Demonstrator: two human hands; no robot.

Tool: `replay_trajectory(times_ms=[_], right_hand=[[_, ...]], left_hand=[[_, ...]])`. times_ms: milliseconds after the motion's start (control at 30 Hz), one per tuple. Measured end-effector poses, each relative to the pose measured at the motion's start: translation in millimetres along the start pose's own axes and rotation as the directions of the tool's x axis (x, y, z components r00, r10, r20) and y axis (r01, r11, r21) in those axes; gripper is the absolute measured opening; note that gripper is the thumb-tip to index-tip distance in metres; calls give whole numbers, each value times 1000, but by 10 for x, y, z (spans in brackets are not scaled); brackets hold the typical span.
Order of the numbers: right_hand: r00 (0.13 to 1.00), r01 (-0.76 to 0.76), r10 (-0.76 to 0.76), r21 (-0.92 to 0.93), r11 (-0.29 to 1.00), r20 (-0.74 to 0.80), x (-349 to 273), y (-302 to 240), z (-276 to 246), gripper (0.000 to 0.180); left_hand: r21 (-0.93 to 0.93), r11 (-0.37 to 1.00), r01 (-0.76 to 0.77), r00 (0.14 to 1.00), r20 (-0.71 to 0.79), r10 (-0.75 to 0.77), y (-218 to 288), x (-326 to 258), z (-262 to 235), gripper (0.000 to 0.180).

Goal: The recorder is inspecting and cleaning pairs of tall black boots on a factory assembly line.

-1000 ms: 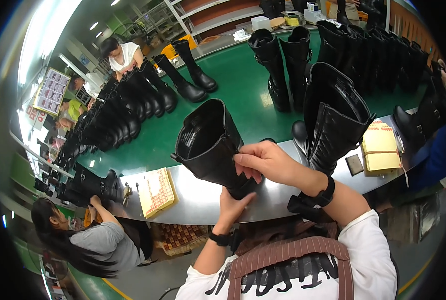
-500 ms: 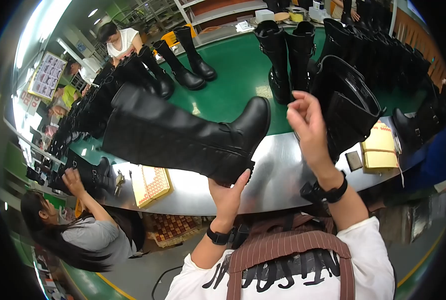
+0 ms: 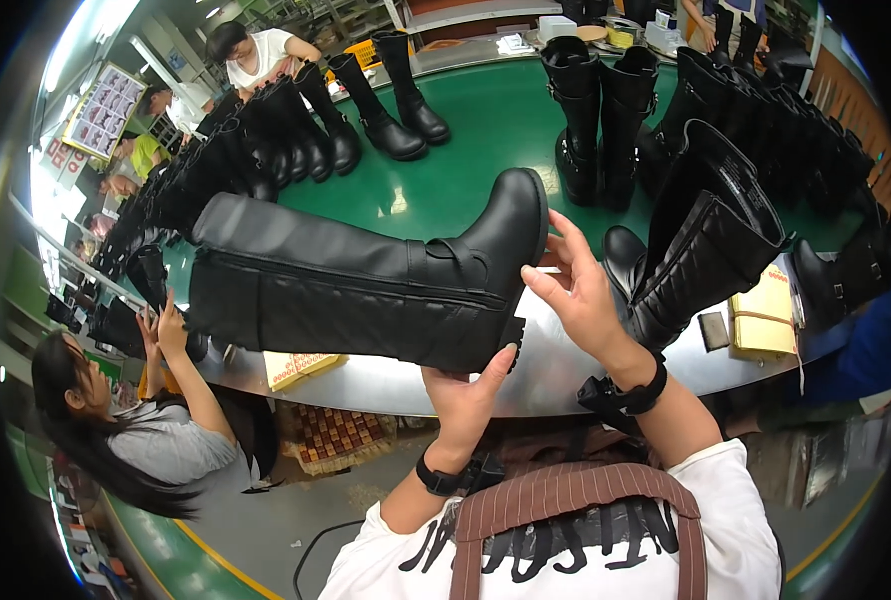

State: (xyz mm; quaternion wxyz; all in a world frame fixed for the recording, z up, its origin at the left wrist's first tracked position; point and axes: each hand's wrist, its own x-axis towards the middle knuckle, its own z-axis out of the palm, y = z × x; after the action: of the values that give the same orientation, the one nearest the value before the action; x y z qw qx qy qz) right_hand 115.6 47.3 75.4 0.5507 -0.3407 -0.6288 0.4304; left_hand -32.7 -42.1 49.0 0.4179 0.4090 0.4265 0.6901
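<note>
A tall black boot [image 3: 366,280] lies sideways in the air before me, its shaft to the left and its toe up at the right. My left hand [image 3: 461,405] grips it from below at the heel, thumb against the sole. Beside the front sole is my right hand [image 3: 584,295], thumb and fingers apart, fingertips at the sole's edge; it does not wrap round the boot. Another black boot [image 3: 701,240] with a wide open shaft stands tilted on the metal table edge [image 3: 556,385], just right of that hand.
Rows of black boots [image 3: 341,145] line the left of the green tabletop [image 3: 486,125]; more boots [image 3: 576,120] stand at the far right. Yellow paper bundles [image 3: 763,310] and a small dark block [image 3: 713,331] lie on the metal edge. A co-worker [image 3: 166,440] works close by at left.
My right hand has come left and down to the boot's sole. The boot has shifted slightly left, still in my left hand. The co-worker at left now raises both hands to a small dark boot.
</note>
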Motion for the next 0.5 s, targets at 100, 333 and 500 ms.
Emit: replay_trajectory(times_ms=[100,333,500], right_hand=[[999,-22,26,140,990,-24,-13,-22,3,65],[991,44,-68,205,978,112,26,-146,-43,60],[997,77,-75,83,994,-22,130,-118,93,62]], left_hand=[[63,996,-60,996,64,56,-166,13,-101,45],[502,834,-231,971,174,164,-463,194,-424,44],[398,903,-163,982,150,111,-410,161,-442,45]])
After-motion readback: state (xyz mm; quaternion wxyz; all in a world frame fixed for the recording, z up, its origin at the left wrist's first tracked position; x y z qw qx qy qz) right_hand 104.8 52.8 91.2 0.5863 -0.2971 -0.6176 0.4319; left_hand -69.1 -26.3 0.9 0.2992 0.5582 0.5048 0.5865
